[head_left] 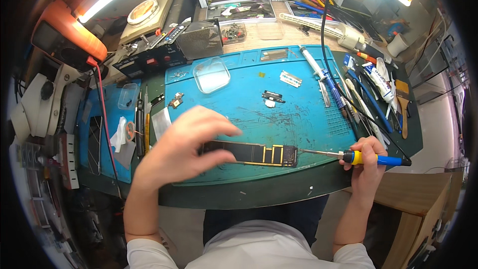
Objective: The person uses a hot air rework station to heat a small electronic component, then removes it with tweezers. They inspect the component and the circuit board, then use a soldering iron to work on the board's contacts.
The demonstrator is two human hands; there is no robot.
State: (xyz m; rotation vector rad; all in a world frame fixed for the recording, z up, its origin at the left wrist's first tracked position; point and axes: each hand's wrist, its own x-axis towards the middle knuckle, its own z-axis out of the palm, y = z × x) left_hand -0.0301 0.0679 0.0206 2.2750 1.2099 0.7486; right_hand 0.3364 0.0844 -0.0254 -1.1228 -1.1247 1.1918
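A long narrow black circuit board with gold edges and gold bars (249,153) lies on the blue work mat (239,114) in front of me. My left hand (191,144) is over its left end, thumb and fingers apart in a C shape, holding nothing; it hides that end. In my right hand (367,155) is a soldering iron with a blue and yellow handle (356,157). The iron points left, its thin tip close to the board's right end; whether they touch I cannot tell. A black cord runs from the handle.
Behind the board lie small dark parts (273,97), a razor blade (290,78) and a clear plastic tray (211,75). Tweezers, a syringe (312,60), brushes (402,100) and a white tube (379,82) crowd the right. An orange multimeter (69,35) stands at the far left.
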